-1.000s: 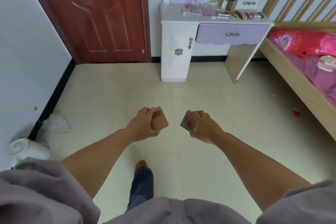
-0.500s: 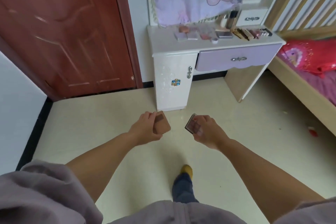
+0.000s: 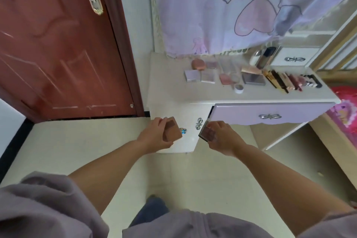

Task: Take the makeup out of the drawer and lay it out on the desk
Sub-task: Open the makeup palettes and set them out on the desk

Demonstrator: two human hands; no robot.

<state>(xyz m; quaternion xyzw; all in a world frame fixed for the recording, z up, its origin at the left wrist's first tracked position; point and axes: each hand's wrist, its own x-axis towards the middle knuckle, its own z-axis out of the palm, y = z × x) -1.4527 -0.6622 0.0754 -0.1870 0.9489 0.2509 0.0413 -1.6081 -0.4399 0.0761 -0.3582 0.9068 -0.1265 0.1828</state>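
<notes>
My left hand [image 3: 154, 135] grips a rose-gold square makeup case [image 3: 172, 129] in front of the white desk [image 3: 166, 83]. My right hand [image 3: 222, 137] holds a dark eyeshadow palette [image 3: 207, 132] just below the left end of the purple drawer [image 3: 270, 115], which looks nearly closed. Several makeup items lie in a row on the desk top: a round pink compact [image 3: 198, 63], silver palettes [image 3: 193, 75], a grey palette [image 3: 253, 79], a small white jar [image 3: 239, 88] and lipsticks [image 3: 286, 81].
A red-brown door [image 3: 58, 44] stands to the left. A lilac curtain [image 3: 222, 6] hangs over the desk's back. A small white drawer unit [image 3: 291, 59] sits at the desk's right rear. A bed with pink bedding [image 3: 345, 114] is on the right.
I have walked closer to the desk, so it looms larger and nearer. Both hands keep hold of their palettes and now reach the desk's front.
</notes>
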